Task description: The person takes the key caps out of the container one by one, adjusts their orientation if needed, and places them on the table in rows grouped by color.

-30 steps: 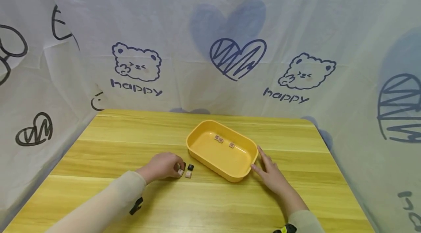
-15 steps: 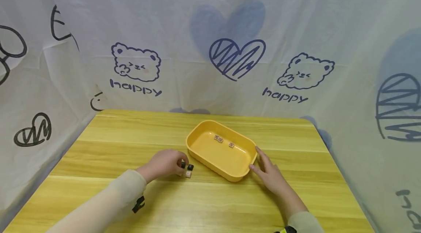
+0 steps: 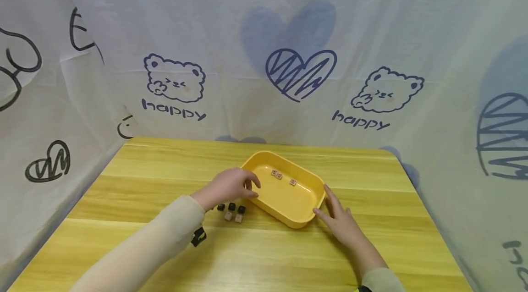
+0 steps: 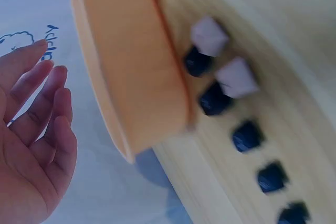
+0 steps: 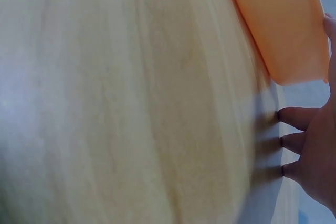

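Observation:
My left hand (image 3: pixel 235 184) is over the left side of a yellow tray (image 3: pixel 284 218), fingers loosely curved and spread from the thumb. Nothing shows between the fingers in the left wrist view, where the hand (image 4: pixel 37 145) appears beside the tray wall (image 4: pixel 131 77). My right hand (image 3: pixel 344 223) touches the tray's right end with thumb and forefinger; its other fingers (image 5: pixel 294 142) reach down to the table. Inside the tray lie three small pink keycap-like pieces (image 3: pixel 293 182). Left of it stand pink keycaps (image 3: pixel 239 218) and black keycaps (image 3: pixel 232 206).
The wooden table (image 3: pixel 264 260) carries the tray and the keycaps. A white cloth (image 3: pixel 231 53) with bear and heart drawings hangs behind and at both sides. A row of black keycaps (image 4: pixel 272 177) continues under the left forearm.
My left hand has moved from the keycaps up and right to the tray, and its fingers have spread. More keycaps are uncovered. The right hand and tray stay nearly in place.

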Motion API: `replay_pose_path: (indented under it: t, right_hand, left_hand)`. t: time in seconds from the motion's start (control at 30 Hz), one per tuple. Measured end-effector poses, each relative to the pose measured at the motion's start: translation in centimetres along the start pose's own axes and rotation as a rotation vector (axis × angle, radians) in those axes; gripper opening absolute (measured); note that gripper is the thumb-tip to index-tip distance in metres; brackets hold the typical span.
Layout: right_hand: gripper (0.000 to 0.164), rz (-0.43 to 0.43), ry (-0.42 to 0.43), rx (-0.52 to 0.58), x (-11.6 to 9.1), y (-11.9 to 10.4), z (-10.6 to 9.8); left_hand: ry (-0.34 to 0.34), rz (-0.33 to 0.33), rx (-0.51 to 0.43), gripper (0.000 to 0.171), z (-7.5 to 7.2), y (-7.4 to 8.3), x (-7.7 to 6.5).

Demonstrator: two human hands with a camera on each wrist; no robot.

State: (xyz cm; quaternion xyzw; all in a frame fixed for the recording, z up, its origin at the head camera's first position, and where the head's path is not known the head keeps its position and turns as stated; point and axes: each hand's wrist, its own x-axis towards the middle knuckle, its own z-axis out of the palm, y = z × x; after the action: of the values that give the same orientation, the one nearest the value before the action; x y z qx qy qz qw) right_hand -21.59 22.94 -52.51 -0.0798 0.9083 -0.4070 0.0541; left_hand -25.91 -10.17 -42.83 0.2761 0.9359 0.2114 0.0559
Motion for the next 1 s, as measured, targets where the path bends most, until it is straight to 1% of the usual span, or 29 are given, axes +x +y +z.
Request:
replay_pose_path:
  t: [0.13,0.27,0.4,0.53,0.7,0.77,1.0]
  right_hand:
    - [0.079,0.003,0.000,0.001,0.0,0.1,-0.1]
    - [0.079,-0.005,0.007,-0.004,-0.1,0.1,-0.1]
    - [0.078,-0.011,0.006,-0.013,-0.2,0.1,-0.1]
    - [0.080,-0.011,0.010,-0.015,-0.2,0.0,-0.2]
    - [0.081,-0.018,0.037,-0.077,0.2,0.0,-0.2]
    - [0.081,-0.022,0.042,-0.099,0.3,-0.1,-0.2]
    - [0.081,0.003,0.011,-0.080,0.4,-0.6,-0.4]
  left_hand:
    - [-0.018,0.014,-0.033,0.019,0.0,0.7,2.1]
    - [-0.040,0.017,-0.046,0.020,0.2,1.2,4.0]
    - [-0.053,0.024,-0.054,0.020,0.4,1.9,5.4]
    - [-0.047,0.038,-0.051,0.021,0.6,2.4,6.6]
    - [-0.045,0.043,-0.015,0.026,0.7,2.8,8.1]
    - [-0.058,0.027,-0.010,0.027,0.7,2.9,8.7]
    - [-0.123,-0.054,-0.094,0.033,1.3,3.1,10.5]
